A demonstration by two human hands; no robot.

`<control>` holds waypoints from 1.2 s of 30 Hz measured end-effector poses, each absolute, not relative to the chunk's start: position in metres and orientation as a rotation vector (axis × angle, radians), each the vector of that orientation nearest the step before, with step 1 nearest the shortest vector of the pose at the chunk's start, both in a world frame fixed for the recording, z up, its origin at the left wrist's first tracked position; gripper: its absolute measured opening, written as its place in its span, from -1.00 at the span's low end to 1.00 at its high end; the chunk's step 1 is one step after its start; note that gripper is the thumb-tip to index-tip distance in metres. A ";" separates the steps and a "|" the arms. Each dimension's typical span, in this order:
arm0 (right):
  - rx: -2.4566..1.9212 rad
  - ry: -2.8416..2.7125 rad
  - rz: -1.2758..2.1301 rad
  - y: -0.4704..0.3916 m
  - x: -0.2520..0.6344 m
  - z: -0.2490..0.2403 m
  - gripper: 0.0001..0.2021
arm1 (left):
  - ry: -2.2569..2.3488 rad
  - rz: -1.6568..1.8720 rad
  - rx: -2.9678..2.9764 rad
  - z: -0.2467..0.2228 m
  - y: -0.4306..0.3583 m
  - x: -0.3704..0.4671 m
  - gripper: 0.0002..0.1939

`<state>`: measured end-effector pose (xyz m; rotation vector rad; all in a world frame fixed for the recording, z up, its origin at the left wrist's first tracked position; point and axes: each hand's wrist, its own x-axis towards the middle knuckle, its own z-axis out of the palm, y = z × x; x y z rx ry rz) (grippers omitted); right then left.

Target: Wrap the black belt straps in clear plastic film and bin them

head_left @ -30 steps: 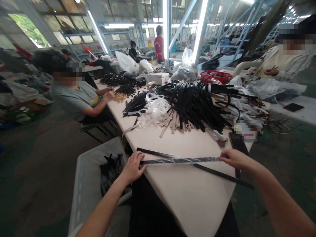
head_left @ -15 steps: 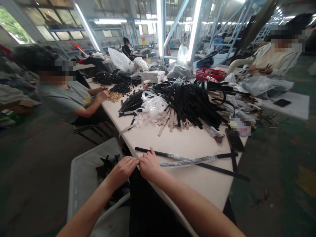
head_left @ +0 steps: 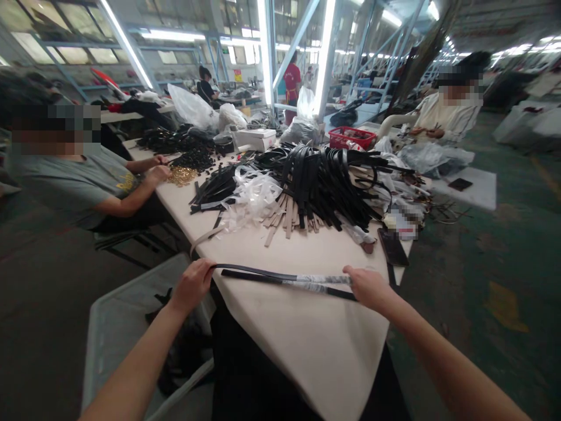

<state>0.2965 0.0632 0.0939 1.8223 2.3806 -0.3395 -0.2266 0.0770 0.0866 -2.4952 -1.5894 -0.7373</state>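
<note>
Evidently, the step in hand was holding one black strap (head_left: 249,268) out lengthwise between both hands over the near tabletop (head_left: 302,345). Left hand (head_left: 195,283): fingers closed in a pinch on the strap's left end. Right hand (head_left: 368,286): fingers curled shut around its film-wrapped stretch (head_left: 326,280); strap end hidden, position undetermined. Judged: next move called for firm pinches at both places, since something so thin would likely sag and the film might slip. Second strap (head_left: 337,293) lay slanted just beside it, running behind the right hand.

Surface was pale and smooth, with a bin (head_left: 99,339) of dark pieces below its left edge. Farther up: dark phone-like slab (head_left: 393,248), white strips (head_left: 249,193), heap of black straps (head_left: 302,175). Beyond: co-worker in grey (head_left: 79,181) at left, red basket (head_left: 350,138), co-worker in a pale shirt (head_left: 451,114) at right, tube lights (head_left: 323,58).
</note>
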 end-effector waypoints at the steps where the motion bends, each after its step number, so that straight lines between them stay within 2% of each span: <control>1: 1.853 2.339 -0.353 0.060 0.317 0.088 -0.77 | -1.624 -0.715 -2.511 0.084 0.085 -0.221 -0.79; 3: 1.889 2.345 -0.364 0.049 0.350 0.075 -0.78 | -1.649 -0.604 -2.585 0.077 0.096 -0.207 -0.73; 7: 1.933 2.609 -0.359 0.024 0.368 0.056 -0.46 | -1.587 -0.365 -2.752 0.065 0.091 -0.166 -0.44; 9: 1.990 2.727 -0.418 0.024 0.354 0.058 -0.49 | -1.546 -0.327 -2.817 0.060 0.082 -0.145 -0.37; 14: 2.438 2.562 -0.770 0.107 0.288 0.085 -0.70 | -1.570 -0.394 -2.751 0.049 0.068 -0.121 -0.60; 19: 2.582 2.413 -0.799 0.237 0.230 0.101 -0.68 | -1.672 -0.508 -2.597 0.042 0.061 -0.129 -0.67; 22: 2.625 2.309 -0.835 0.286 0.207 0.102 -0.68 | -1.762 -0.547 -2.512 0.042 0.054 -0.131 -0.67; 27: 2.638 2.262 -0.895 0.308 0.195 0.105 -0.74 | -1.914 -0.712 -2.427 0.048 0.068 -0.128 -0.69; 31: 2.669 2.350 -0.883 0.267 0.213 0.116 -0.64 | -2.044 -0.883 -2.289 0.052 0.132 -0.119 -0.74; 33: 2.588 2.419 -1.141 0.222 0.228 0.123 -0.65 | -2.038 -0.911 -2.295 0.057 0.177 -0.108 -0.72; 36: 2.161 2.366 -2.060 0.136 0.258 0.135 -0.61 | -1.961 -0.836 -2.370 0.068 0.244 -0.082 -0.66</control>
